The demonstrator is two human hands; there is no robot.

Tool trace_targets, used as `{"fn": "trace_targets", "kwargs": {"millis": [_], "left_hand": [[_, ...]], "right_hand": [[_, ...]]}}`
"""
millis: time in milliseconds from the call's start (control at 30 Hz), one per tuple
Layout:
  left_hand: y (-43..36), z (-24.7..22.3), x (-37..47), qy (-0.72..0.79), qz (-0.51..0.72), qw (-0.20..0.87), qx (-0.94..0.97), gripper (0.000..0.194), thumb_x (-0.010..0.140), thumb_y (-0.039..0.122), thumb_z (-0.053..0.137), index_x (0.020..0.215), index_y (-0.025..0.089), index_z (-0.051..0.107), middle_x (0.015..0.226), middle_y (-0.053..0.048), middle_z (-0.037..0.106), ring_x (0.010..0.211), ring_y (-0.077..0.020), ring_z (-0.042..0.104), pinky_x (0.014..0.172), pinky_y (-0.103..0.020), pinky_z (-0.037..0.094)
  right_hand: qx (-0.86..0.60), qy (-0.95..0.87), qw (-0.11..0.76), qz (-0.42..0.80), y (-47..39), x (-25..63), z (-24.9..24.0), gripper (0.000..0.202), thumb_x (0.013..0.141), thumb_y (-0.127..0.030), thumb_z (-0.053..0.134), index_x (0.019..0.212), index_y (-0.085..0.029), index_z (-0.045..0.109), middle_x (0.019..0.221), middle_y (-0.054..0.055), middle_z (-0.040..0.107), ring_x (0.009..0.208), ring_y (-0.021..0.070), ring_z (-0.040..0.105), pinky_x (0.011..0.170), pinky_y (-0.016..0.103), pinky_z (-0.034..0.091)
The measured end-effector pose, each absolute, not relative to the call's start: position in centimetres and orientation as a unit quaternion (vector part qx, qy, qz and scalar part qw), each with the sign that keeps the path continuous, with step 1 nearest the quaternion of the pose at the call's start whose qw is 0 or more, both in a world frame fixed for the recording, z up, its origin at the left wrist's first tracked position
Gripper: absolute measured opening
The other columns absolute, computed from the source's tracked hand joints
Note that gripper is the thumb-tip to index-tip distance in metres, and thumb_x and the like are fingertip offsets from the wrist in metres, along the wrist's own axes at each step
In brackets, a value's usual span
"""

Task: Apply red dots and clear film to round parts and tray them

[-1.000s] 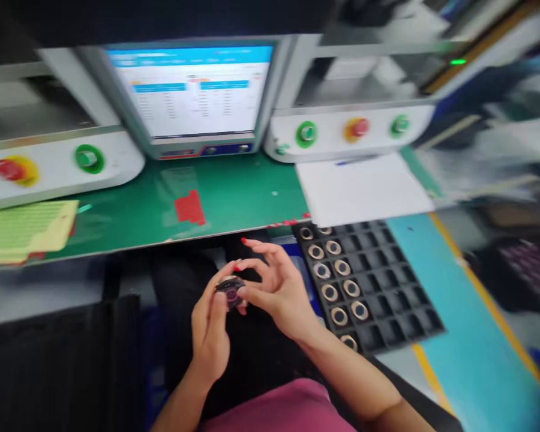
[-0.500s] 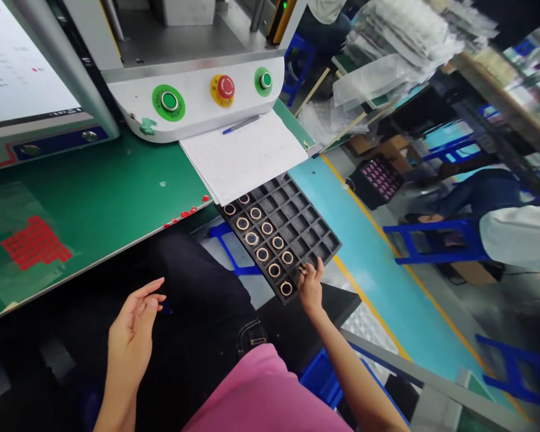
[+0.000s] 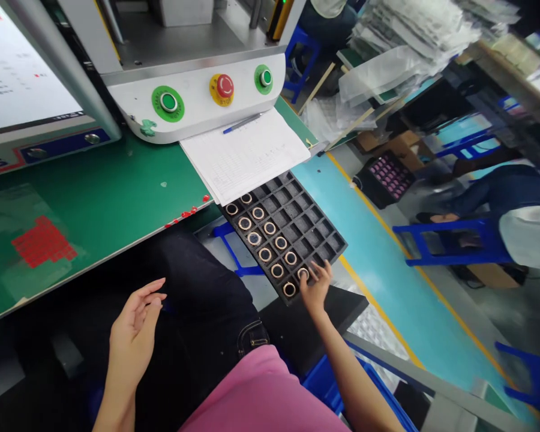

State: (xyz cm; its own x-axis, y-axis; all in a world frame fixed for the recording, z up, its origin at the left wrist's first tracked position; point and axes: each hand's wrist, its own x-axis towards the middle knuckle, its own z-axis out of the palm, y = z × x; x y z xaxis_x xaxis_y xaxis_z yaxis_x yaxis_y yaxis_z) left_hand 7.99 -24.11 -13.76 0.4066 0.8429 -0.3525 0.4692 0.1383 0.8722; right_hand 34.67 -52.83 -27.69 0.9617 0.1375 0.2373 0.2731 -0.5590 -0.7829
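Note:
My right hand (image 3: 315,293) is over the near corner of a black compartment tray (image 3: 317,237). Its fingers are spread, and the thumb tip is at a round ring-shaped part (image 3: 303,273) that sits in its compartment. Several more such parts, dark in the middle with a pale gold rim, fill two rows along the tray's left side, among them a ring part (image 3: 289,289) at the corner. The other compartments in view hold nothing. My left hand (image 3: 134,327) hovers above my lap, fingers loosely bent and thumb apart, with nothing visible in it.
Paper sheets (image 3: 247,159) with a blue pen (image 3: 242,123) overlap the tray's far end. Behind stands a machine with a red stop button (image 3: 225,86). Red stickers (image 3: 42,243) lie on the green table (image 3: 130,186). A seated person (image 3: 499,198) is at the right.
The ring part that was in my right fingers now lies in a tray compartment, and those fingers have spread. My left hand has stayed nearly still.

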Motion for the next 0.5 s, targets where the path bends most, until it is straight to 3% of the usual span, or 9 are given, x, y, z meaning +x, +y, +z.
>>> {"fn": "trace_targets", "kwargs": {"millis": [167,367,500], "left_hand": [[-23.4,-13.0,6.7,0.541,0.188,0.514,0.638,0.04,0.083,0.047,0.062,0.109,0.017,0.069,0.104,-0.01,0.073,0.092,-0.0232,0.07,0.087,-0.037,0.056],[-26.8,-9.7,3.7,0.57,0.252,0.414,0.663,0.022,0.09,0.024,0.052,0.102,0.017,0.069,0.101,-0.011,0.075,0.08,-0.0174,0.071,0.071,-0.029,0.057],[-29.4,-7.6,0.0,0.614,0.272,0.336,0.66,0.021,0.084,0.017,0.053,0.096,0.019,0.071,0.102,-0.009,0.075,0.077,-0.0163,0.07,0.071,-0.027,0.057]], "right_hand": [[-0.81,-0.118,0.566,-0.101,-45.0,35.0,-22.5,0.043,0.086,-0.039,0.071,0.119,-0.017,0.051,0.127,0.01,0.055,0.088,0.0155,0.065,0.078,0.035,0.058],[-0.674,-0.234,0.68,0.166,-33.9,27.4,-16.3,0.051,0.062,-0.037,0.083,0.094,-0.021,0.047,0.108,0.006,0.061,0.068,0.0115,0.066,0.071,0.032,0.058],[-0.62,-0.337,0.612,0.358,-29.6,21.1,-17.1,0.05,0.059,-0.043,0.083,0.089,-0.02,0.051,0.109,0.01,0.061,0.068,0.0141,0.065,0.061,0.031,0.057]]}}
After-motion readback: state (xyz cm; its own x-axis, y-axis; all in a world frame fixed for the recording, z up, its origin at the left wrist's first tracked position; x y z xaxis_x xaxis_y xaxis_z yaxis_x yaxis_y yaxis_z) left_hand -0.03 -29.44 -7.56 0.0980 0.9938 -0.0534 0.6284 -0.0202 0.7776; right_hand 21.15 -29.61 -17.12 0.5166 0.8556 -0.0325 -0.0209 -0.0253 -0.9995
